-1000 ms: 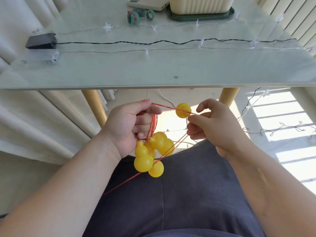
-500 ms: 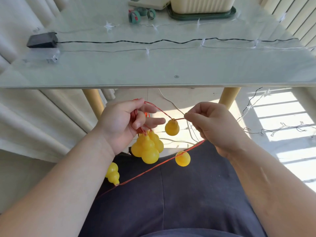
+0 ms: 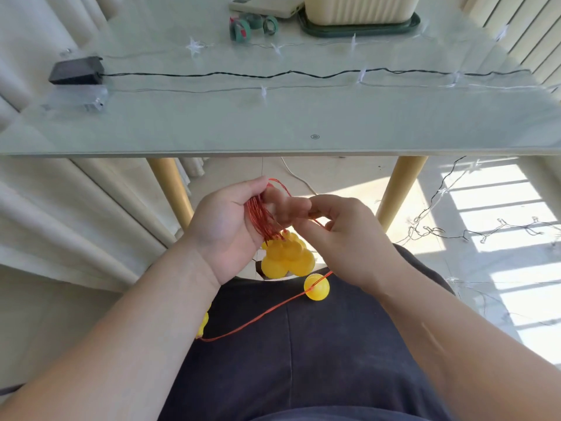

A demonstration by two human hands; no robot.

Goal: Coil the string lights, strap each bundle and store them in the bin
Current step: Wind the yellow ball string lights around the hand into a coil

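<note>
Brings right hand (image 3: 343,238) in against left hand (image 3: 224,229), pinches red wire (image 3: 267,311) there, grips coiled loops (image 3: 258,218) in left above yellow bulbs (image 3: 287,258).

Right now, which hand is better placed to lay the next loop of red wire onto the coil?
The right hand: it pinches the free wire just beside the coil, with the slack trailing down from it. The left hand is full, gripping the coil with yellow bulbs hanging below.
</note>
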